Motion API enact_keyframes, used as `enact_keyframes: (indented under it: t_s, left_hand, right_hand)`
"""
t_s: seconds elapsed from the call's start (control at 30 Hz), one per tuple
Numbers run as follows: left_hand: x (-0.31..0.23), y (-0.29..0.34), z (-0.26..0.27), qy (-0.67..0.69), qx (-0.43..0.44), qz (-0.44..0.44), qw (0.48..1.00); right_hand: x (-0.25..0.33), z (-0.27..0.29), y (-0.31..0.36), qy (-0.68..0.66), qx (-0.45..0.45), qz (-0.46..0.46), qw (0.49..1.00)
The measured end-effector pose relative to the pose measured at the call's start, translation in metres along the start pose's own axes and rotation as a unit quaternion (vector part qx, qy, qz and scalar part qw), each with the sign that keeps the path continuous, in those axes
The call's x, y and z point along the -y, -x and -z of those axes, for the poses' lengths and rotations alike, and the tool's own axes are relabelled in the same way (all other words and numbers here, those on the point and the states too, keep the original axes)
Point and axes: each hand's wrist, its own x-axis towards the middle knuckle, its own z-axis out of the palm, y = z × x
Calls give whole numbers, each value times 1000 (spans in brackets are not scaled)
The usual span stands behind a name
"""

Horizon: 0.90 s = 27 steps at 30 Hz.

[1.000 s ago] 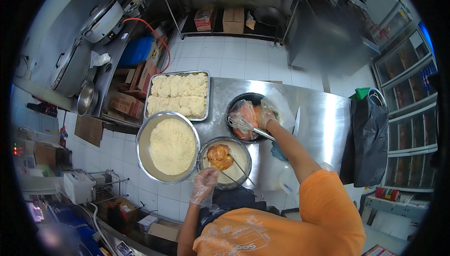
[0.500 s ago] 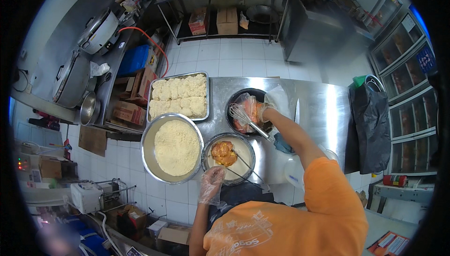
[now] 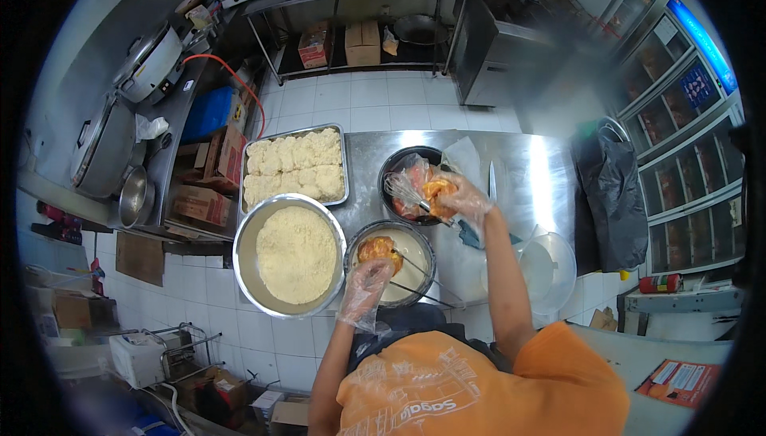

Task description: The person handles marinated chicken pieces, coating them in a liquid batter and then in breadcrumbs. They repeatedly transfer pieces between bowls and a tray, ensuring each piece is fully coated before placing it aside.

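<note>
Both my hands wear clear plastic gloves. My right hand (image 3: 467, 198) grips an orange, marinated piece of meat (image 3: 438, 193) over the near right part of a black bowl (image 3: 389, 166) with more meat in it. A wire whisk (image 3: 404, 190) leans in that bowl. Nearer me, a bowl of pale batter (image 3: 432, 254) holds another marinated meat piece (image 3: 378, 252) and long dark tongs (image 3: 413, 287). At this bowl's left rim is my left hand (image 3: 367, 284), its fingers reaching to the meat's lower edge; whether they touch it I cannot tell.
A large steel bowl of pale crumbs (image 3: 297, 254) stands left, partly before a tray (image 3: 345, 166) of coated pieces. A knife (image 3: 492, 181), a blue-grey cloth (image 3: 469, 235) and a clear plastic container (image 3: 550, 272) lie to the right. A black bag (image 3: 610, 205) covers the table's right end.
My right hand has come up out of the black bowl, nearer to me, with a piece of meat. My left hand has moved forward over the batter bowl's rim. The view has shifted slightly.
</note>
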Motion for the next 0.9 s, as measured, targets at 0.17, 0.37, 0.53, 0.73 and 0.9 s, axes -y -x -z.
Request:
enact_keyframes:
  t_s: [0.17,0.37,0.53,0.73,0.9]
  left_hand:
    - [-6,-16,-2,140,20,-14,990]
    - [3,-11,12,240,71,104,963]
    - [12,-10,26,152,155,62,974]
    - [25,-9,39,134,162,7,978]
    - [28,-5,48,98,139,-16,985]
  right_hand:
    - [-35,-106,57,-384,29,57,921]
    - [-60,-183,79,-427,-19,56,903]
    - [-67,-195,95,-403,30,-13,915]
    - [-88,-217,70,-216,-125,49,967]
    - [-94,-228,59,-240,-182,15,953]
